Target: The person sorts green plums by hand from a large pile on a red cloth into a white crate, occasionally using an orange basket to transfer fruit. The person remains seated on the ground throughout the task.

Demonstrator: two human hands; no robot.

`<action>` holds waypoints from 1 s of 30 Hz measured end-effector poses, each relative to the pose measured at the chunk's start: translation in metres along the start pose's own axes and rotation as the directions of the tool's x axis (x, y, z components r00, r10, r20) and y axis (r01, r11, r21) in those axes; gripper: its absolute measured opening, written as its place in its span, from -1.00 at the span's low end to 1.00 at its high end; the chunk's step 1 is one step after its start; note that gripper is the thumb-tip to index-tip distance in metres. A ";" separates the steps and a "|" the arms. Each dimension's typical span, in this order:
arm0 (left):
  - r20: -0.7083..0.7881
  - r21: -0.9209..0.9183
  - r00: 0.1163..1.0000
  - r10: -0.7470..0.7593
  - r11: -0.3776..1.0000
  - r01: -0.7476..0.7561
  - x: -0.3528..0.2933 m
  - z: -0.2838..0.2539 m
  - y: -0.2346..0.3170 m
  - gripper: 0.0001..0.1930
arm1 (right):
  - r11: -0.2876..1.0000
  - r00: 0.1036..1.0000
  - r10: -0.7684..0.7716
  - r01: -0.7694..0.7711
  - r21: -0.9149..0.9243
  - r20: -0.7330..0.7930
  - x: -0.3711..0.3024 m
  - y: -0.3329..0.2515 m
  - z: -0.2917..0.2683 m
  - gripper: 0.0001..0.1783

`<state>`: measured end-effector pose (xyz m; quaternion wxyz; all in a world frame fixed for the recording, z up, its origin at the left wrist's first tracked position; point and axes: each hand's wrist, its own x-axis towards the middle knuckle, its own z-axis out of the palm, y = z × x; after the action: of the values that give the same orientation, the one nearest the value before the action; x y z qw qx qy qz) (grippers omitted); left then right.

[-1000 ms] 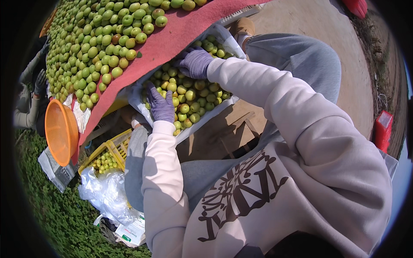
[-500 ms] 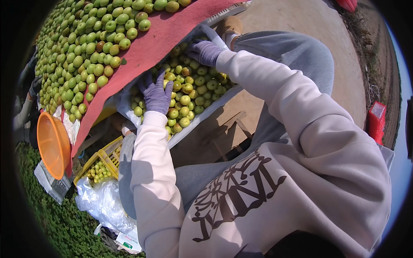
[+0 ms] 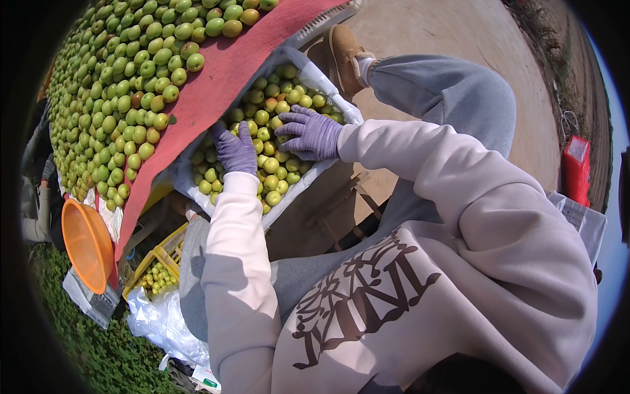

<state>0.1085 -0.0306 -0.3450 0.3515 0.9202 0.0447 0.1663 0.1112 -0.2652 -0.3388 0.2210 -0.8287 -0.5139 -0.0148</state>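
Observation:
Both my hands wear purple gloves and lie flat on small green fruits (image 3: pixel 272 172) that fill a white box (image 3: pixel 298 186) lined with white sheeting. My left hand (image 3: pixel 235 150) rests palm down on the fruits near the box's left side, fingers spread. My right hand (image 3: pixel 310 133) lies on the fruits toward the box's right side, fingers spread and pointing left. Neither hand visibly grips a fruit. Beyond the box a red cloth (image 3: pixel 226 79) slopes up under a big heap of green fruits (image 3: pixel 121 85).
An orange bowl (image 3: pixel 85 244) stands at the left edge. A yellow crate (image 3: pixel 157 272) with fruits sits below the cloth beside white plastic bags (image 3: pixel 164 325). My grey-trousered knee (image 3: pixel 453 92) and tan shoe (image 3: pixel 342 56) lie right of the box. A red container (image 3: pixel 577 167) stands far right.
My right hand has come down from the box's far end to its middle, spread on the fruits. My left hand stays on the fruits, its place in the box little changed.

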 end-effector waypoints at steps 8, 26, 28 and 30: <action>0.253 0.097 0.966 0.059 0.992 -0.085 0.022 0.045 0.017 -0.21 | 0.982 0.983 0.180 -0.176 -0.075 0.047 -0.039 -0.005 -0.023 -0.49; 0.716 0.459 0.688 0.117 0.664 -0.590 -0.064 0.003 0.069 -0.24 | 0.904 0.906 0.423 -0.423 -0.070 -0.015 0.014 0.050 -0.033 -0.46; 0.750 0.419 0.642 0.162 0.634 -0.650 -0.069 0.004 0.070 -0.29 | 0.908 0.910 0.383 -0.341 -0.242 0.157 0.025 0.072 -0.029 -0.49; 0.762 0.320 0.603 0.235 0.674 -0.666 -0.071 0.001 0.066 -0.30 | 0.930 0.939 0.311 -0.268 -0.249 0.149 0.028 0.097 -0.029 -0.56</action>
<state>0.0398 -0.0949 -0.3215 -0.0110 0.9530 -0.2831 -0.1073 0.2132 -0.2889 -0.3395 0.0763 -0.9130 -0.3989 0.0376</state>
